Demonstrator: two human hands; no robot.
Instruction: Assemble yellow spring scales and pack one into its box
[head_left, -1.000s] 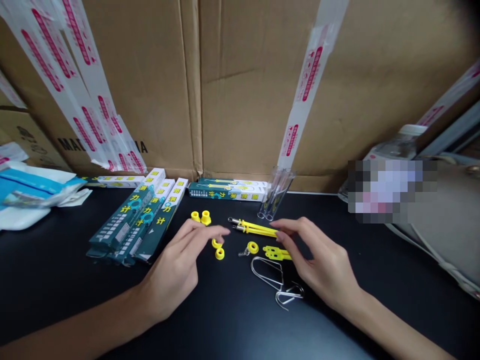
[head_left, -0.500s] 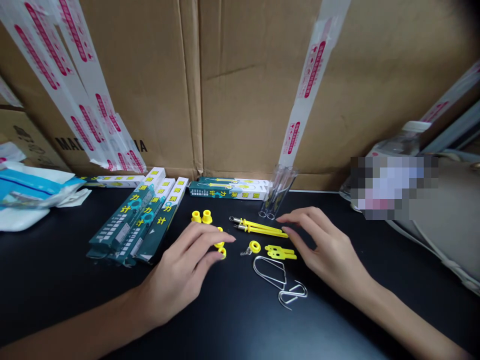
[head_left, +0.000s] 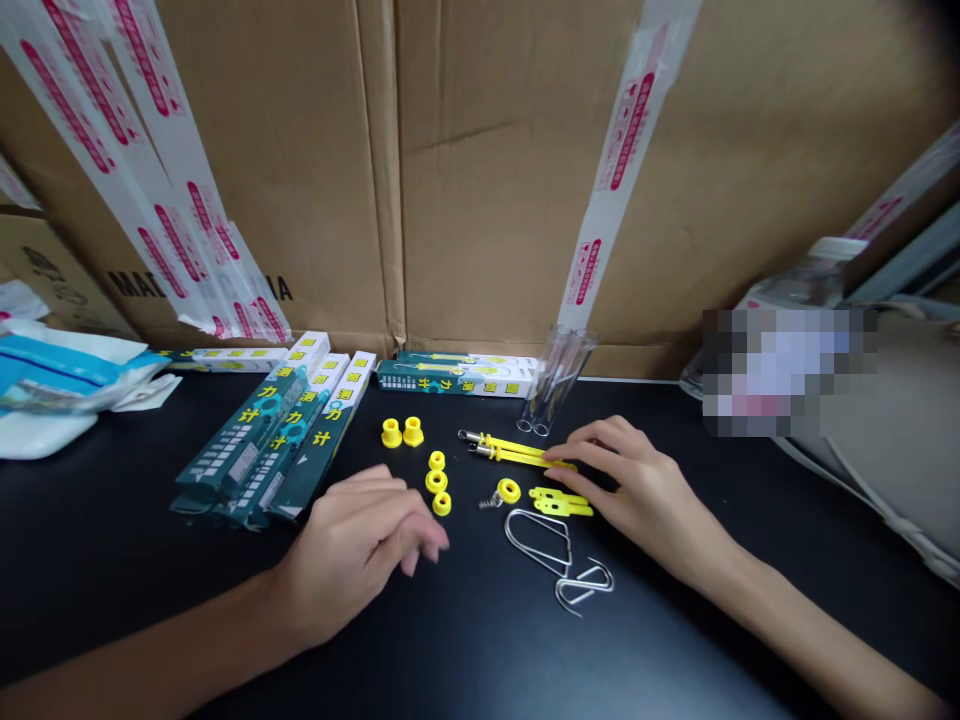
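Note:
My left hand (head_left: 367, 565) is loosely curled over the black table, its fingers closed with nothing in them, just left of three small yellow rings (head_left: 436, 481). My right hand (head_left: 637, 480) has its thumb and fingertips on the right end of two yellow rods (head_left: 517, 453) with metal tips. Two yellow caps (head_left: 402, 432) stand behind the rings. Between the hands lie a yellow ring with a spring (head_left: 508, 491), two flat yellow pieces (head_left: 561, 503), a bent wire loop (head_left: 538, 541) and wire hooks (head_left: 585, 588).
Green and white boxes (head_left: 277, 440) lie at left, with another stack (head_left: 457, 375) behind. Clear tubes (head_left: 556, 380) stand near it. A blue and white packet (head_left: 67, 375) is far left; a plastic bottle (head_left: 814, 280) and grey bag (head_left: 892, 430) are right. Cardboard (head_left: 480, 180) rises behind.
My left hand has drawn back from the small yellow rings and curled its fingers, uncovering them. My right hand has moved slightly left, its fingertips now on the yellow rods.

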